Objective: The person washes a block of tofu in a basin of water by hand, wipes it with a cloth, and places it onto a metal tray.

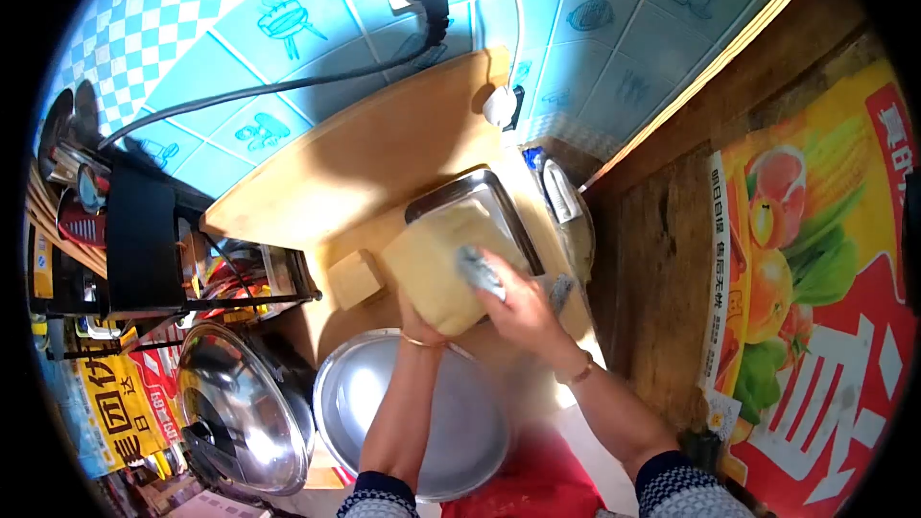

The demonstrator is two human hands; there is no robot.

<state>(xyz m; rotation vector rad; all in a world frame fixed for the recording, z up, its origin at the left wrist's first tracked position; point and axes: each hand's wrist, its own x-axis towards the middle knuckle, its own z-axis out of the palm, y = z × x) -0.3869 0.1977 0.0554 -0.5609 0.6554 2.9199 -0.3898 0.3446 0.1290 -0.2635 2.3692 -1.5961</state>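
Note:
A pale yellow, roughly square slab (436,267) is held tilted over the counter; what it is made of I cannot tell. My left hand (422,324) grips its lower edge, with most of the fingers hidden beneath it. Against the slab's upper face, my right hand (523,305) closes on a small grey-blue piece (480,273), smeared by motion. A shiny metal tray (523,225) lies partly behind the slab. Below my left wrist sits a wide grey metal basin (456,422). To the slab's left rests a smaller pale yellow block (354,280).
A pot with a glass lid (235,412) stands left of the basin. Further left is a black rack (144,259) with utensils. A wooden board (336,173) leans on the tiled wall, under a black cable (278,86). Rightward are a wooden surface (648,278) and printed sheet (815,326).

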